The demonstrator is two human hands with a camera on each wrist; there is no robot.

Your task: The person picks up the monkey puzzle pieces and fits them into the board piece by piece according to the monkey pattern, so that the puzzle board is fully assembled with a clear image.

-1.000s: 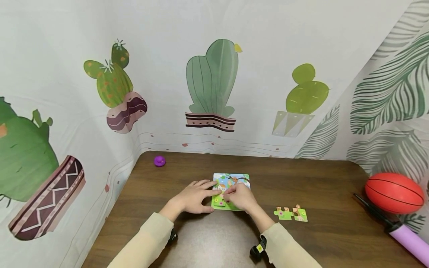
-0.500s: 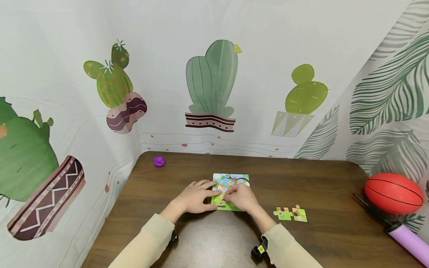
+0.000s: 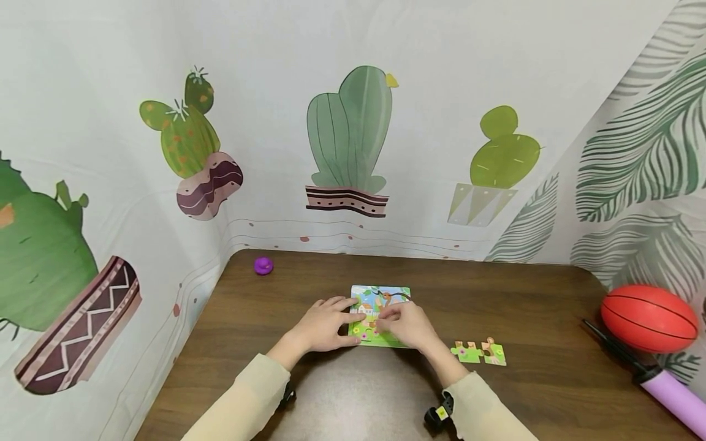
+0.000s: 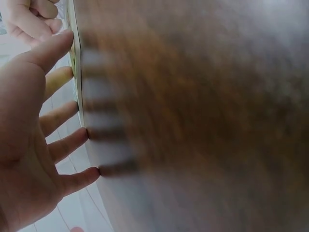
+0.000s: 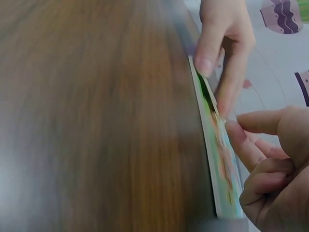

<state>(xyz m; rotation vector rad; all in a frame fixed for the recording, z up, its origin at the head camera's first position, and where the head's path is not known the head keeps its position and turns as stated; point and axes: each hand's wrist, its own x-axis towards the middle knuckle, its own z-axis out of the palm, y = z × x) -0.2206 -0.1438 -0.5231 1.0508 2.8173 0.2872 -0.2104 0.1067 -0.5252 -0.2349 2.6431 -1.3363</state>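
Note:
A small picture puzzle board (image 3: pixel 397 293) with a green and blue scene lies on the brown table. My left hand (image 3: pixel 322 324) rests flat at its left side, fingers spread, with the thumb on the near edge. A green puzzle piece (image 3: pixel 361 334) sits at the board's lower left, slightly raised with a dark gap under it in the right wrist view. My right hand (image 3: pixel 410 324) is over the board's right part, thumb and index finger pinched at that piece's edge; its fingertips (image 5: pixel 231 126) hide most of the contact.
Two loose puzzle pieces (image 3: pixel 467 351) lie side by side to the right of the board. A purple ring-shaped thing (image 3: pixel 263 265) sits at the back left. At the right are a red ball (image 3: pixel 649 318) and a lilac pump (image 3: pixel 674 395). A cactus-print cloth (image 3: pixel 436 141) hangs behind.
My right hand has shifted a little to the right, uncovering more of the board's lower middle. The left thumb has moved slightly right onto the board's near edge.

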